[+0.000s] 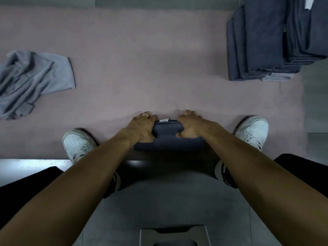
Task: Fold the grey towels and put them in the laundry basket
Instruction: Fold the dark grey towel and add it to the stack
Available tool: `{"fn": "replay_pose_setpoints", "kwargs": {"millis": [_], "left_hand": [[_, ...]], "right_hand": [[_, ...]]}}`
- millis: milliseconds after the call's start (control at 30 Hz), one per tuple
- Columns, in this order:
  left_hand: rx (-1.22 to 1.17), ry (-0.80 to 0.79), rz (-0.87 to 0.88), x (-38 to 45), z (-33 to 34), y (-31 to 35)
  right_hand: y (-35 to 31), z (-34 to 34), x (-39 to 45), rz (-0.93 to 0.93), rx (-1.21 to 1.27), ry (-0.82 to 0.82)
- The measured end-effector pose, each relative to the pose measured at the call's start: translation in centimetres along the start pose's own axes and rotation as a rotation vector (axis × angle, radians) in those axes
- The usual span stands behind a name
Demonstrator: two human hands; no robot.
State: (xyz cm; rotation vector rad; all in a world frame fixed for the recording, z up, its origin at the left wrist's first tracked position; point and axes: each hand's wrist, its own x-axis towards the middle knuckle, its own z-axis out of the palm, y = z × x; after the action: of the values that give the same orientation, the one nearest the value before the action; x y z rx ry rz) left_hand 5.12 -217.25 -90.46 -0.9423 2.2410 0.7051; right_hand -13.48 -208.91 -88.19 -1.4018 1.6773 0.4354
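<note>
The fingers of the left hand and the right hand curl over the two ends of a dark grey folded towel, thumbs tucked against its near face, gripping it between them. The towel lies on the pink mat, between the white shoes. It looks soft, light and floppy, so holding both ends should keep the folds together. A crumpled lighter towel waits far left; a folded stack sits far right.
</note>
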Motion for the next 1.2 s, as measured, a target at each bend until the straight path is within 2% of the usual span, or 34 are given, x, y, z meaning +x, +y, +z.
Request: {"fn": "replay_pose_setpoints", "kwargs": {"millis": [333, 400, 500, 633, 700, 767, 833, 900, 1000, 1100, 1167, 1200], "left_hand": [[0.058, 0.117, -0.010, -3.0, 0.9, 1.0], [0.041, 0.093, -0.020, -3.3, 0.8, 0.8], [0.125, 0.138, -0.008, -4.2, 0.9, 1.0], [0.124, 0.310, 0.110, -6.3, 1.3, 1.2], [0.168, 0.435, 0.236, -7.3, 0.8, 0.9], [0.178, 0.481, 0.297, -8.1, -0.2, 0.5], [0.051, 0.456, 0.226, -8.8, -1.8, 0.6], [-0.222, 0.472, 0.116, -9.5, -3.4, 0.7], [-0.744, 0.667, 0.047, -10.6, -5.6, 1.9], [-1.058, 0.828, -0.046, -11.1, -7.2, 4.9], [-1.300, 0.761, -0.192, -10.7, -8.0, 7.1], [-1.472, 0.642, -0.245, -10.6, -8.4, 8.2]], "right_hand": [[-0.3, 2.9, -3.3, -0.105, -0.046, 0.290], [-0.2, 3.6, -4.0, -0.127, -0.069, 0.330], [-0.3, 4.5, -4.8, -0.133, -0.105, 0.355], [0.0, 4.8, -5.6, -0.154, -0.189, 0.421], [0.3, 4.1, -6.0, -0.224, -0.203, 0.401], [0.4, 2.9, -6.5, -0.247, -0.141, 0.352], [0.3, 1.4, -7.4, -0.208, -0.047, 0.317], [0.6, -0.2, -8.4, -0.191, 0.028, 0.348], [1.2, -2.8, -10.4, -0.220, 0.248, 0.410], [1.4, -5.1, -12.6, -0.241, 0.476, 0.459], [1.4, -6.3, -14.0, -0.247, 0.604, 0.483], [1.5, -6.8, -14.6, -0.243, 0.659, 0.491]]}}
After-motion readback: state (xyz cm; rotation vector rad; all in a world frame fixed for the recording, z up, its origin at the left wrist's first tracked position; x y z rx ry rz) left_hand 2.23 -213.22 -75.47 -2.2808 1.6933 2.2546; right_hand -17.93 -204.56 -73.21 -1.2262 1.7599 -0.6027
